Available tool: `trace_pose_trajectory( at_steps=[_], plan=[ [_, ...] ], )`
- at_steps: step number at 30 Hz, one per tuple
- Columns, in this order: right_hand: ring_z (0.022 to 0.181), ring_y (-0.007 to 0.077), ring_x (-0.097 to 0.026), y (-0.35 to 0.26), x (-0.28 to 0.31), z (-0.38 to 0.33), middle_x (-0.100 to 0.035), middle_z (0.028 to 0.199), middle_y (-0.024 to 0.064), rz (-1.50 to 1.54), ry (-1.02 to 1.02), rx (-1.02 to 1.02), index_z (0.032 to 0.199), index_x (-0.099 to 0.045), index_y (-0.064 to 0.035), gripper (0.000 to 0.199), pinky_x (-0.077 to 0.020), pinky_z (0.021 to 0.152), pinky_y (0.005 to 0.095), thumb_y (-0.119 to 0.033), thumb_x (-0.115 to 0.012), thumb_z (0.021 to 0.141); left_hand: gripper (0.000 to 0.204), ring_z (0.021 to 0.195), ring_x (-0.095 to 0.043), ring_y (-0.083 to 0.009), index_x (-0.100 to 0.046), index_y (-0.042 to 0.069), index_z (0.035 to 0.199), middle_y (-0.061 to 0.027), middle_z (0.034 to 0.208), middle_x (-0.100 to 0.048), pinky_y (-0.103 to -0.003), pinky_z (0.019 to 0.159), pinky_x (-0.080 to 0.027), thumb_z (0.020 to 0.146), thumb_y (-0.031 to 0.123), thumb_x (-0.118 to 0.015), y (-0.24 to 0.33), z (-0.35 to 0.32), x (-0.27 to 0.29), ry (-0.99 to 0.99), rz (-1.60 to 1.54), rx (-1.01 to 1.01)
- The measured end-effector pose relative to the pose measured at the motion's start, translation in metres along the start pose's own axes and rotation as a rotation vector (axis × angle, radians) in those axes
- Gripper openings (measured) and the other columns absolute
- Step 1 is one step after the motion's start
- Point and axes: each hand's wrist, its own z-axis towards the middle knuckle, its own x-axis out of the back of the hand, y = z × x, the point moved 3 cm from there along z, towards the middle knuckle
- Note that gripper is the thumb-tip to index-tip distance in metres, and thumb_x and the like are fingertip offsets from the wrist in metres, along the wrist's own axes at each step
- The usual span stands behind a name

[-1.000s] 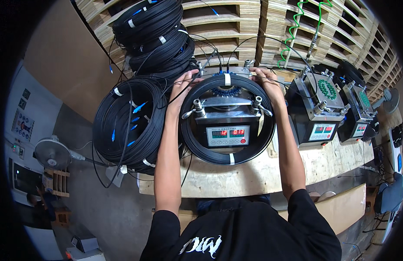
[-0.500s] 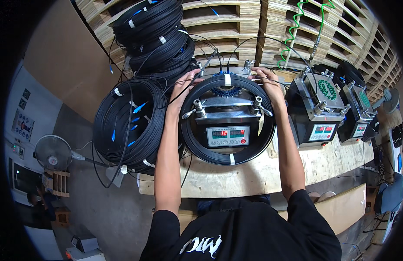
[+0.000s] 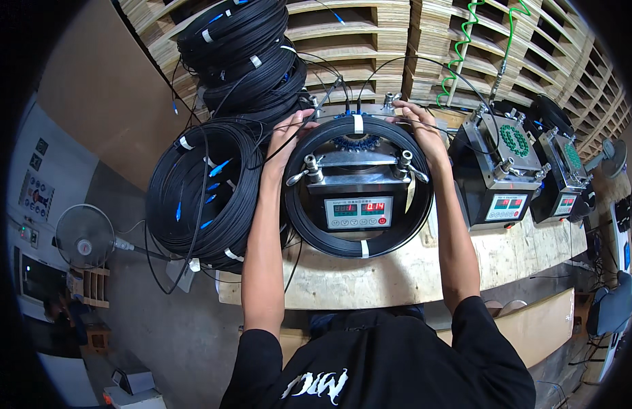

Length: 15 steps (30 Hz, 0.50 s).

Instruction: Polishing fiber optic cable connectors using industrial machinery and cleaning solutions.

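Note:
A coil of black cable [image 3: 304, 225] with white ties leans upright against the front of a polishing machine [image 3: 360, 178], its ring framing the lit display panel [image 3: 359, 213]. My left hand [image 3: 288, 135] reaches along the coil's left side to the machine's far left corner. Its fingers are extended, partly hidden by thin cables. My right hand [image 3: 423, 129] lies at the far right corner, fingers outstretched beside a metal clamp knob [image 3: 389, 100]; a cable crosses in front of it. Blue connectors [image 3: 357, 143] ring the machine's top, and black cable leads rise at its back.
Left of the machine stands a big cable coil [image 3: 159, 184] with loose blue connectors, and more stacked coils [image 3: 251, 75] rise behind it. Two similar machines [image 3: 500, 167] [image 3: 564, 170] stand to the right on the wooden table [image 3: 513, 255]. Wooden pallets [image 3: 370, 41] stand behind.
The readings on the middle machine's red display have changed. Both hands and the coil stay almost where they were.

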Motion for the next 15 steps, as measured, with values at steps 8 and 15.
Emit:
trace_pose_trajectory(
  at_steps=[8,15],
  plan=[
    [0.075,0.0110,-0.063,0.006,0.006,0.000,-0.068,0.086,0.0054,-0.074,0.070,-0.014,0.131,-0.063,-0.0086,0.033,-0.0513,0.065,0.0248,-0.028,-0.051,0.108,0.051,0.088,-0.067,-0.0129,-0.058,0.000,0.137,-0.0118,0.106,-0.072,-0.022,0.075,-0.054,0.108,0.041,-0.046,-0.003,0.002,0.002,-0.053,-0.026,-0.007],
    [0.080,0.0098,-0.063,-0.004,-0.006,-0.002,-0.070,0.095,0.0058,-0.049,0.013,-0.016,0.135,-0.061,-0.0077,0.035,-0.0525,0.071,0.0225,-0.028,-0.053,0.107,0.046,0.089,-0.068,-0.0130,-0.059,0.002,0.137,-0.0112,0.106,-0.073,-0.024,0.078,-0.056,0.108,0.037,-0.048,-0.010,0.005,0.012,-0.042,-0.069,-0.009]
  ],
)
